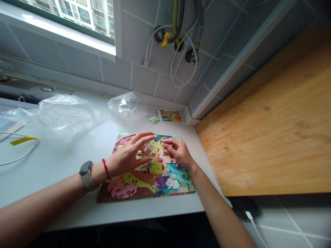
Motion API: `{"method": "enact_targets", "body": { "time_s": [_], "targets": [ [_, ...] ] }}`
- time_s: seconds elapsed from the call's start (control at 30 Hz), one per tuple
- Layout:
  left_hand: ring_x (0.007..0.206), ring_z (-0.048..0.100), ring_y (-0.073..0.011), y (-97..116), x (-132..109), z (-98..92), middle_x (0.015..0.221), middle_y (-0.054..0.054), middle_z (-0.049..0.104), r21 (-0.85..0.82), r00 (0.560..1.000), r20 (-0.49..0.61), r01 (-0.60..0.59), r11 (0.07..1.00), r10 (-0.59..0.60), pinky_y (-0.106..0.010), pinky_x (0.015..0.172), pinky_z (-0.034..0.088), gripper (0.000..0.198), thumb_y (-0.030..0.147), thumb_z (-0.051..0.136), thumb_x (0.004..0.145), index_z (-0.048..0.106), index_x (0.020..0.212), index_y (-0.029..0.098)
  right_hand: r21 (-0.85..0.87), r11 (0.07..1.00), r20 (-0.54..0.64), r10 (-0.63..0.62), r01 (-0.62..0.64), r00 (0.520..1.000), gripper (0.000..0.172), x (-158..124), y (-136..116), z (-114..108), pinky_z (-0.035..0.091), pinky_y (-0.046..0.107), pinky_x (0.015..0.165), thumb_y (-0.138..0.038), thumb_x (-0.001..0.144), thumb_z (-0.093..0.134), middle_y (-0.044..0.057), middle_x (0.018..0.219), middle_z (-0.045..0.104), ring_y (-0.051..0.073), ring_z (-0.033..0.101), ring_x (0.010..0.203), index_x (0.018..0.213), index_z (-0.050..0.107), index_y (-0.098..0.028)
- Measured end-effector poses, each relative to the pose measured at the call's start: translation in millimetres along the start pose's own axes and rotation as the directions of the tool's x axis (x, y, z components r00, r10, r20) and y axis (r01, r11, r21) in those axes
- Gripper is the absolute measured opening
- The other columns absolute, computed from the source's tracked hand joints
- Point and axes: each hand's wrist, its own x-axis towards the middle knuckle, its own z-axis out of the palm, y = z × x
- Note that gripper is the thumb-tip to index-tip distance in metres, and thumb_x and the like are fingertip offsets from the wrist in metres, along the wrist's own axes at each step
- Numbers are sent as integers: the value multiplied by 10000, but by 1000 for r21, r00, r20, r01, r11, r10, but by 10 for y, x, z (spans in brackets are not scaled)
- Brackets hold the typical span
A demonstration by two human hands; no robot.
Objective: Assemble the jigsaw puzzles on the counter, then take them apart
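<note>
A colourful jigsaw puzzle with cartoon animals lies flat on the white counter. My left hand, with a watch and a red cord at the wrist, rests on the middle of the puzzle with fingers stretched out flat. Just to its right, my right hand presses down on the pieces with fingers bent and close together. Whether it holds a piece I cannot make out.
Crumpled clear plastic bags lie behind the puzzle. A small picture card and a loose puzzle piece sit by the tiled wall. A wooden board stands to the right. A white cable and yellow tag lie at left.
</note>
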Motion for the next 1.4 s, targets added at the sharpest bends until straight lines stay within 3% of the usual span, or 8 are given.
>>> {"method": "enact_targets", "body": {
  "time_s": [0.17, 0.37, 0.5, 0.63, 0.8, 0.97, 1.17, 1.4],
  "targets": [
    [1358, 565, -299, 62, -53, 61, 1562, -150, 440, -11, 995, 40, -92, 996, 93, -465, 1060, 582, 636, 228, 678, 964, 399, 1531, 291, 124, 985, 181, 98, -122, 979, 363, -49, 22, 188, 495, 258, 597, -490, 769, 862, -9, 784, 683, 144, 645, 652, 926, 692, -209],
    [1339, 579, -279, 31, -93, 103, 1592, -142, 403, -5, 994, 88, -65, 998, 66, -444, 1040, 596, 615, 150, 614, 982, 391, 1537, 289, 124, 981, 201, 124, -151, 972, 352, -61, -17, 193, 486, 251, 584, -481, 780, 855, -8, 723, 675, 142, 653, 628, 807, 660, -189],
    [1254, 630, -224, -8, -61, 119, 1487, -115, 516, -68, 999, 25, 21, 997, -19, -370, 997, 611, 548, 153, 588, 994, 437, 1504, 284, 149, 978, 114, 129, -145, 985, 354, -41, -77, 159, 512, 256, 596, -512, 798, 824, 8, 744, 704, 138, 656, 630, 826, 685, -187],
    [997, 719, -158, -22, -40, 113, 1379, -94, 617, -101, 994, 29, 106, 989, -103, -293, 840, 633, 541, 123, 563, 981, 454, 1487, 282, 168, 979, -45, 129, -119, 991, 329, -15, -94, 26, 517, 247, 541, -493, 799, 823, -1, 713, 695, 128, 630, 580, 832, 678, -199],
    [854, 741, -166, -56, -30, 77, 1069, -52, 763, -76, 986, 35, 164, 984, -162, -273, 726, 599, 446, 214, 579, 995, 513, 1435, 239, 336, 941, -204, 110, -36, 973, 361, 14, -61, -138, 581, 237, 582, -371, 734, 886, -42, 804, 665, 141, 703, 698, 929, 611, -243],
    [865, 729, -167, -63, 20, 11, 1016, -57, 776, -56, 986, -4, 166, 985, -166, -285, 760, 569, 276, 269, 517, 1042, 639, 1282, 210, 369, 925, -101, 137, -90, 985, 795, 22, -47, -171, 641, 309, 695, -308, 723, 886, -31, 996, 700, 162, 750, 779, 1408, 487, -364],
    [897, 723, -176, -42, 39, -39, 1036, -61, 771, -57, 988, 26, 154, 986, -153, -303, 792, 558, 265, 244, 481, 1042, 666, 1228, 207, 331, 934, -139, 189, -134, 972, 439, 41, 5, -158, 640, 327, 695, -407, 764, 849, -23, 915, 674, 145, 729, 692, 1134, 678, -243],
    [936, 711, -189, -46, 30, -44, 1052, -66, 764, -58, 993, 42, 112, 992, -110, -326, 823, 548, 224, 190, 491, 1001, 680, 1121, 205, 362, 926, -172, 175, -103, 969, 616, 47, 3, -183, 628, 280, 655, -357, 734, 859, -67, 842, 599, 104, 669, 664, 1313, 661, -296]
  ]
}}
